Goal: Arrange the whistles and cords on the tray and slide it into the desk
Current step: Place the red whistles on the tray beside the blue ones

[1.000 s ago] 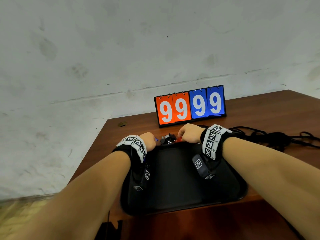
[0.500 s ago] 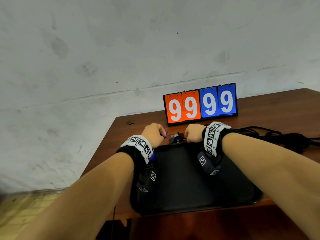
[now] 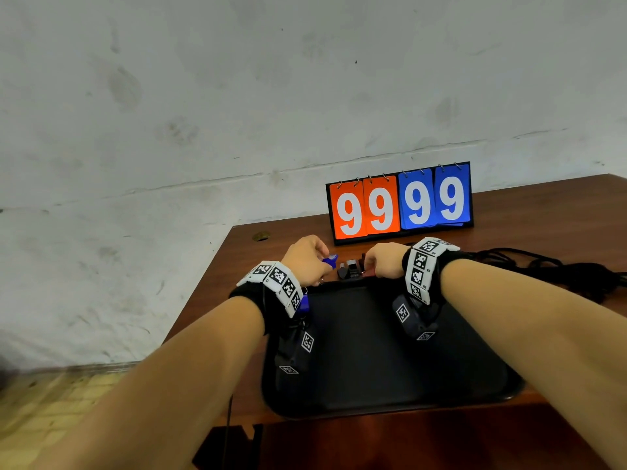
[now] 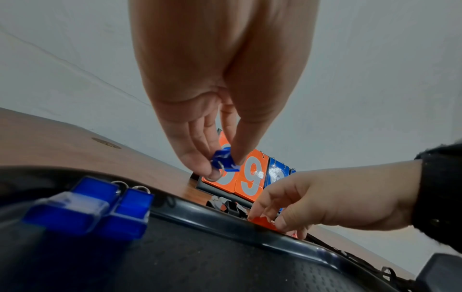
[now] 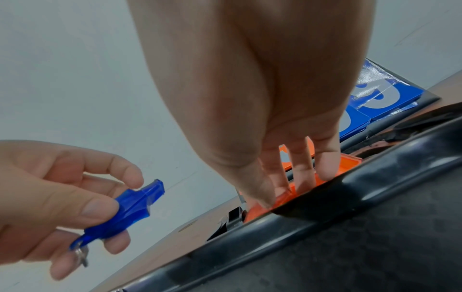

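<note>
A black tray (image 3: 390, 351) lies at the desk's front edge. Two blue whistles (image 4: 87, 213) lie side by side in its far left corner, mostly hidden under my left wrist in the head view. My left hand (image 3: 322, 266) pinches a third blue whistle (image 5: 130, 209) by thumb and fingers, just above the desk beyond the tray's far rim (image 4: 275, 235). My right hand (image 3: 369, 269) grips an orange whistle (image 5: 287, 197) lying on the desk against that rim. Black whistles (image 3: 351, 269) lie between the two hands. A tangle of black cords (image 3: 559, 269) lies on the desk to the right.
A flip scoreboard (image 3: 400, 201) reading 99 99 stands just behind the whistles, near the wall. The brown desk (image 3: 244, 266) ends a short way left of the tray. The tray's near edge overhangs the desk front slightly.
My left hand has lifted the blue whistle a little and turned it. My right hand has stayed by the orange whistle at the rim. My head has shifted the view.
</note>
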A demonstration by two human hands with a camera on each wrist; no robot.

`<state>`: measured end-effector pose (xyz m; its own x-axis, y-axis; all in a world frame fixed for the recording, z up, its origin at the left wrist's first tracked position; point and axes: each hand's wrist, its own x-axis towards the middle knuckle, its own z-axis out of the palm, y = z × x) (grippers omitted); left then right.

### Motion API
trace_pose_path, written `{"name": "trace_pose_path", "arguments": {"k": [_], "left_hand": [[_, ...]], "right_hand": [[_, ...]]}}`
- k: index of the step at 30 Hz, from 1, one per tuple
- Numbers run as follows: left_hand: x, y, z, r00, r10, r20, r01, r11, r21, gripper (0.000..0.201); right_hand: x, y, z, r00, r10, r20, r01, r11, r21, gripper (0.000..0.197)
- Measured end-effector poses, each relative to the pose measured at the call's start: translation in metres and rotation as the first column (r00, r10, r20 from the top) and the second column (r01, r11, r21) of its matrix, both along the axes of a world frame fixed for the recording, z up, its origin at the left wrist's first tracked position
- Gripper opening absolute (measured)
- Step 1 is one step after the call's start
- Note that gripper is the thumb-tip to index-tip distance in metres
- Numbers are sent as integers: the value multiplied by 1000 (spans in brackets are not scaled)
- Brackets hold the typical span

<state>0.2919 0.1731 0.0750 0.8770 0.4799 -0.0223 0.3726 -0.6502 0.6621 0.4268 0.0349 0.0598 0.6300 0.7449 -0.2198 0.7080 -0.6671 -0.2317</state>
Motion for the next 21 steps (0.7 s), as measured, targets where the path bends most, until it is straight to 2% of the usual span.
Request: {"name": "trace_pose_path", "arguments": {"k": [6, 11, 14, 16, 18, 21], "left_hand": [[-4, 3, 0, 999, 32, 12, -29, 984, -175, 30], [-4, 3, 1, 998, 55, 23, -48, 969, -241, 22], [-5, 4, 0, 997, 72, 22, -66, 972, -224, 22], [-6, 4, 0, 995, 88, 37, -78, 975, -206, 23], [-9, 3, 1, 993, 108, 56, -96, 978, -186, 22], [-17, 0, 7, 991, 122, 48, -107, 964, -244, 20]], "right_hand": [[7, -4, -1, 1000, -17, 7, 17, 999, 48, 38], [8, -7, -3, 1000, -28, 10, 27, 992, 124, 37], [8, -8, -1, 998, -60, -30, 65, 981, 184, 34], [7, -12, 1, 991, -95, -98, 117, 962, 248, 33], [3, -16, 5, 962, -121, -243, 196, 929, 313, 30], [-9, -26, 16, 906, -107, -410, 278, 880, 385, 26]]}}
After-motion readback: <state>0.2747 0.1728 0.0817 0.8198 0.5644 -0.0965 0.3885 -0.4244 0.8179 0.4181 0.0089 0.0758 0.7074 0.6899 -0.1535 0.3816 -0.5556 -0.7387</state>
